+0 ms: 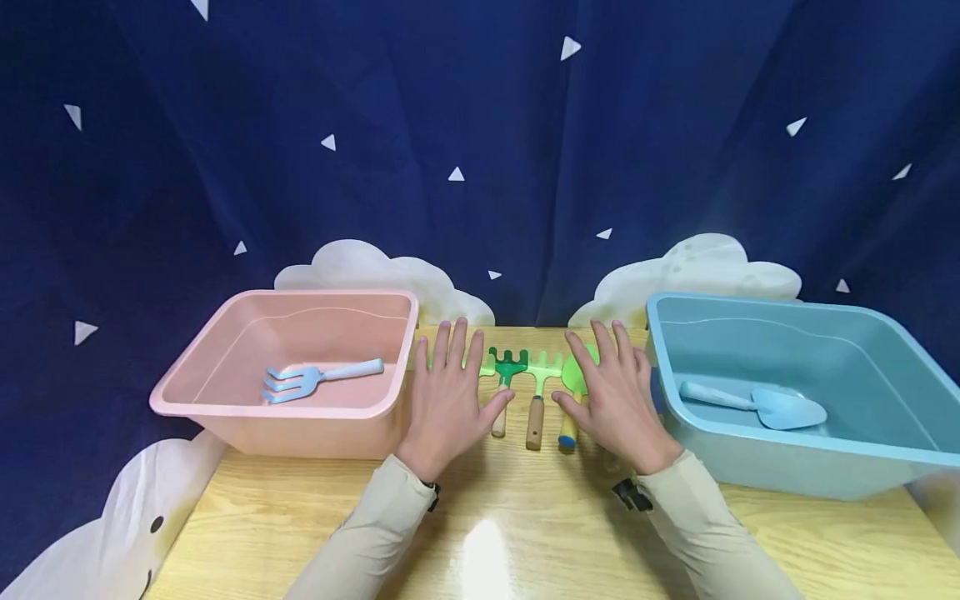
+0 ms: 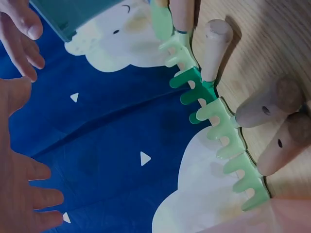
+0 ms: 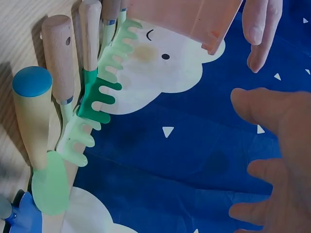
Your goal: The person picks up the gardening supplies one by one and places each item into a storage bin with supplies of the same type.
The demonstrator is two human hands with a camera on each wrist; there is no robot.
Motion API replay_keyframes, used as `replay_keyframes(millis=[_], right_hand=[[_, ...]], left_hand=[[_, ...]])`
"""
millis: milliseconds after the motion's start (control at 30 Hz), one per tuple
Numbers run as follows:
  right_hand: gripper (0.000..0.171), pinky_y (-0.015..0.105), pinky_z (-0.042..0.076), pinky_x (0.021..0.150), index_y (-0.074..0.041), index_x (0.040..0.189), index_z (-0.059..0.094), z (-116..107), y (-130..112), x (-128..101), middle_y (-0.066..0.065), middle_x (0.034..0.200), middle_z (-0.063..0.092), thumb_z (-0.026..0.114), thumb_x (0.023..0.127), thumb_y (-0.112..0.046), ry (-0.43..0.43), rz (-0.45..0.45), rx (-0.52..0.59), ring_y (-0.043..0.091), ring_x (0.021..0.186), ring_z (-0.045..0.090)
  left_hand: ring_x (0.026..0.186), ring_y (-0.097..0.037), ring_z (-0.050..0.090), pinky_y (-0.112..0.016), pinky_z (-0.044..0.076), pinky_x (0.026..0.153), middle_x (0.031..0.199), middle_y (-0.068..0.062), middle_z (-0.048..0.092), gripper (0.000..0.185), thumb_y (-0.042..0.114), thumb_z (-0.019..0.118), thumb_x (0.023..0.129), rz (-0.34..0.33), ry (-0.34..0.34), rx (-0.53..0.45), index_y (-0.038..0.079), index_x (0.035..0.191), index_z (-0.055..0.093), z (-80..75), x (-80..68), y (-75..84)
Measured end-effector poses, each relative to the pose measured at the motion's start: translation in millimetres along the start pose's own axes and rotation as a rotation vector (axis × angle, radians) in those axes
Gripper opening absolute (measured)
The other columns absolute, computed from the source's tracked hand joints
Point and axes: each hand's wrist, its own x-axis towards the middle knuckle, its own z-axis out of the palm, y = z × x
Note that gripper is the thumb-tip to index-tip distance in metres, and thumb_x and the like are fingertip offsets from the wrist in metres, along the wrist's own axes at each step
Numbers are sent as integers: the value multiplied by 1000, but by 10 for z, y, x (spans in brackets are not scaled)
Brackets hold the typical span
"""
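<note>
Both hands lie flat, fingers straight and spread, holding nothing, between two tubs on a wooden table [image 1: 525,517]. My left hand [image 1: 453,379] is next to the pink tub [image 1: 285,408]; its thumb is close to a dark green toy rake [image 1: 507,367]. My right hand [image 1: 607,379] partly covers a light green trowel [image 1: 573,379] with a blue-capped handle [image 3: 31,82]. A light green rake [image 1: 543,367] lies between the hands. In the wrist views the row of rake heads [image 2: 218,116] and wooden handles [image 3: 60,48] shows under the open palms.
A blue fork [image 1: 315,379] lies in the pink tub. The blue tub [image 1: 787,442] on the right holds a blue trowel [image 1: 780,408]. A dark blue curtain with white clouds hangs behind the table. Bare tabletop stretches toward me.
</note>
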Motion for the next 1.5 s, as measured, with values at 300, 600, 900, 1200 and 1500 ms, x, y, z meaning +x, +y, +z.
replay_keyframes(millis=[300, 600, 900, 1200, 1500], right_hand=[[76, 72, 28, 102, -10, 145, 45, 3, 9, 26, 27, 151, 37, 74, 82, -42, 28, -19, -3, 51, 144, 24], [66, 69, 32, 101, -6, 138, 52, 29, 14, 36, 24, 144, 47, 75, 83, -33, 62, -24, 51, 48, 140, 34], [36, 51, 41, 101, -1, 115, 66, 59, 7, 48, 16, 120, 66, 75, 84, -15, 151, -90, 361, 36, 118, 56], [34, 52, 43, 99, -1, 115, 67, 91, 44, 14, 16, 121, 67, 75, 84, -15, 107, -42, 359, 38, 117, 57], [34, 52, 43, 97, 0, 113, 68, 116, 96, -30, 16, 118, 67, 76, 83, -13, 107, -54, 368, 38, 114, 58]], left_hand=[[151, -34, 27, -58, 22, 120, 160, -14, 34, 88, 71, 47, 88, 9, 15, 7, 12, 151, 37, 3, -26, -22], [147, -32, 37, -57, 28, 118, 158, -13, 39, 73, 60, 49, 93, 81, 37, -11, 11, 147, 43, -28, -30, -36], [132, -32, 55, -52, 40, 111, 139, -12, 60, 47, 36, 63, 91, 177, 195, -136, 8, 129, 60, -46, -52, -66], [132, -30, 55, -51, 40, 112, 138, -10, 61, 47, 34, 66, 90, 159, 162, -164, 9, 129, 61, -63, -70, -58], [132, -30, 55, -51, 40, 112, 138, -9, 61, 48, 35, 64, 90, 182, 168, -196, 10, 130, 60, -141, -148, -21]])
